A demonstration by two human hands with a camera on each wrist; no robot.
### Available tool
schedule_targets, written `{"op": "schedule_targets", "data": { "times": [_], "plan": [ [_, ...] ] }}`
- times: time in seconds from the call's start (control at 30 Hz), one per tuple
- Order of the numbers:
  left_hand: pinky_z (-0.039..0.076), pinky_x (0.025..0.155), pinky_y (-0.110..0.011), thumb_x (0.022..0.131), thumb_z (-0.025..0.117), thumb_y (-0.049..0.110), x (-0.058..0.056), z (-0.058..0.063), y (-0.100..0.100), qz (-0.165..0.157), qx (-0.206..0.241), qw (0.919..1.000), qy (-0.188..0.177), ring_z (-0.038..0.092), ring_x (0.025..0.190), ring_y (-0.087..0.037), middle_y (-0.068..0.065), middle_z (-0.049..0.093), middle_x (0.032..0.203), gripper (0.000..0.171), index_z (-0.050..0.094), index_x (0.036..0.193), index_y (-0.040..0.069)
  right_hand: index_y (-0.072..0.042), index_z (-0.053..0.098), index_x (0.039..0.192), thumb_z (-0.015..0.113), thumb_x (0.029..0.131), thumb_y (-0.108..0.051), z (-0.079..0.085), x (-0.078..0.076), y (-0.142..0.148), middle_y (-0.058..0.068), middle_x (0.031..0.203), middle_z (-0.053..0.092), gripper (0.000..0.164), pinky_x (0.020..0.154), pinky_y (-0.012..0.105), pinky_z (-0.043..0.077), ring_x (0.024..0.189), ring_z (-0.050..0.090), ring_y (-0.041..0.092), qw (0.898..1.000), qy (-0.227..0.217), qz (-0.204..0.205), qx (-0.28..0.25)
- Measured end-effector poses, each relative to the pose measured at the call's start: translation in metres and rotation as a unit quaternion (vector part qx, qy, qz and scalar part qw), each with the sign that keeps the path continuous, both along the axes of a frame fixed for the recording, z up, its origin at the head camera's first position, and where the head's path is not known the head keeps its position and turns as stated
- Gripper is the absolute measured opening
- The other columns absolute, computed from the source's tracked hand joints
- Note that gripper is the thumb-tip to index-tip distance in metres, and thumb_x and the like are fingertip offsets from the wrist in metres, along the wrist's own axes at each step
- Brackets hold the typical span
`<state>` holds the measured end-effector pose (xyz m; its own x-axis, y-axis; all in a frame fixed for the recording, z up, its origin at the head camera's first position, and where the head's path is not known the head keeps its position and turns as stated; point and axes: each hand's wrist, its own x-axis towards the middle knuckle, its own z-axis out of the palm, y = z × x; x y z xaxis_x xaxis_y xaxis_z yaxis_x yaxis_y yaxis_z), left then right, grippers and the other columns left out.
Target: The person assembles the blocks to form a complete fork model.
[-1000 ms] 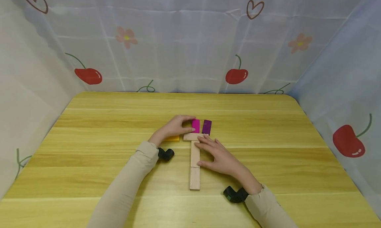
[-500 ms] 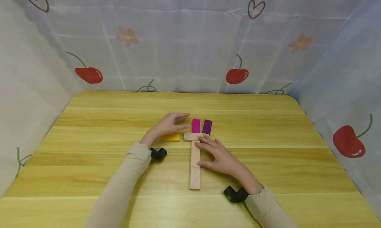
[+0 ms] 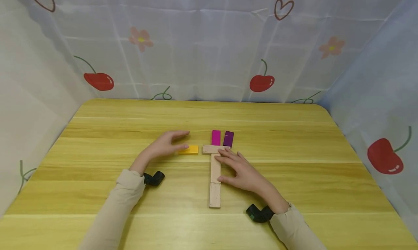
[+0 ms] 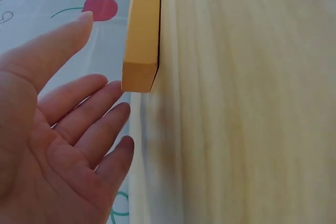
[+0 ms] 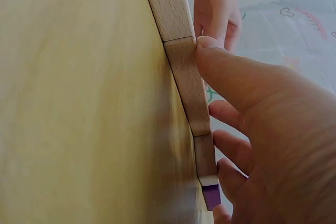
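Observation:
Plain wooden blocks lie in a T on the table: a crosswise block (image 3: pixel 209 149) on top, with an upper stem block (image 3: pixel 215 168) and a lower stem block (image 3: pixel 214 196) in line below it. Past the crosswise block lie a pink block (image 3: pixel 216 138) and a purple block (image 3: pixel 228 138), side by side with a small gap. My right hand (image 3: pixel 243 173) rests on the plain blocks with relaxed fingers, its thumb at the seam between the stem blocks. Left of the T, my empty left hand (image 3: pixel 163 144), fingers loosely extended, is beside a yellow block (image 4: pixel 140 30).
The wooden table (image 3: pixel 98 199) runs back to a white curtain (image 3: pixel 196 54) printed with cherries, which also stands at both sides. A black device is strapped at each wrist, the left one (image 3: pixel 155 178) and the right one (image 3: pixel 259 213).
My left hand has come away from the pink block and moved left to the yellow block. The right hand and the blocks have stayed in place.

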<state>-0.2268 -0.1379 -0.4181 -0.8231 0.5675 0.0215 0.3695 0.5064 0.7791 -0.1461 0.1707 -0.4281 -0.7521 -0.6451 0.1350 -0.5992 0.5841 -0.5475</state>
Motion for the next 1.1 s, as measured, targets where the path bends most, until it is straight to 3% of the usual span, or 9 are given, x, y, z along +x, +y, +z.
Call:
{"op": "schedule_targets", "data": {
  "times": [0.37, 0.53, 0.73, 1.1],
  "plan": [
    [0.025, 0.107, -0.038, 0.083, 0.073, 0.030, 0.011, -0.007, -0.013, 0.000, -0.004, 1.0000, 0.005, 0.029, 0.134, -0.021, -0.005, 0.039, 0.143, 0.067, 0.045, 0.139, 0.006, -0.012, 0.044, 0.141, 0.064, 0.088, -0.040, 0.000, 0.000, 0.000, 0.004, 0.151, 0.025, 0.063, 0.110, 0.051, 0.008, 0.139, 0.011, 0.022, 1.000, -0.003, -0.003, 0.002],
    [0.025, 0.107, -0.041, 0.084, 0.073, 0.020, 0.013, -0.011, -0.009, -0.003, -0.002, 0.9996, 0.028, 0.027, 0.135, -0.025, -0.010, 0.039, 0.143, 0.055, 0.053, 0.131, 0.001, -0.013, 0.044, 0.141, 0.065, 0.088, -0.040, 0.001, 0.000, 0.000, 0.002, 0.151, 0.025, 0.063, 0.110, 0.050, 0.007, 0.139, 0.010, 0.020, 1.000, -0.007, -0.006, 0.007],
    [0.029, 0.105, -0.042, 0.084, 0.072, 0.014, 0.014, -0.015, -0.006, 0.022, 0.003, 0.9993, 0.030, 0.030, 0.133, -0.025, -0.010, 0.042, 0.141, 0.036, 0.063, 0.117, 0.004, -0.013, 0.044, 0.141, 0.065, 0.088, -0.039, 0.001, -0.001, 0.000, 0.002, 0.152, 0.023, 0.063, 0.110, 0.050, 0.007, 0.140, 0.010, 0.021, 1.000, -0.007, -0.005, 0.011],
    [0.025, 0.107, -0.043, 0.082, 0.074, 0.020, 0.015, -0.013, -0.006, 0.047, 0.037, 0.9981, 0.014, 0.034, 0.131, -0.026, -0.008, 0.048, 0.137, 0.036, 0.065, 0.115, 0.007, -0.014, 0.043, 0.142, 0.064, 0.088, -0.040, 0.001, 0.000, 0.000, 0.002, 0.152, 0.024, 0.063, 0.110, 0.049, 0.006, 0.140, 0.010, 0.021, 1.000, -0.011, -0.006, 0.010]
  ]
}}
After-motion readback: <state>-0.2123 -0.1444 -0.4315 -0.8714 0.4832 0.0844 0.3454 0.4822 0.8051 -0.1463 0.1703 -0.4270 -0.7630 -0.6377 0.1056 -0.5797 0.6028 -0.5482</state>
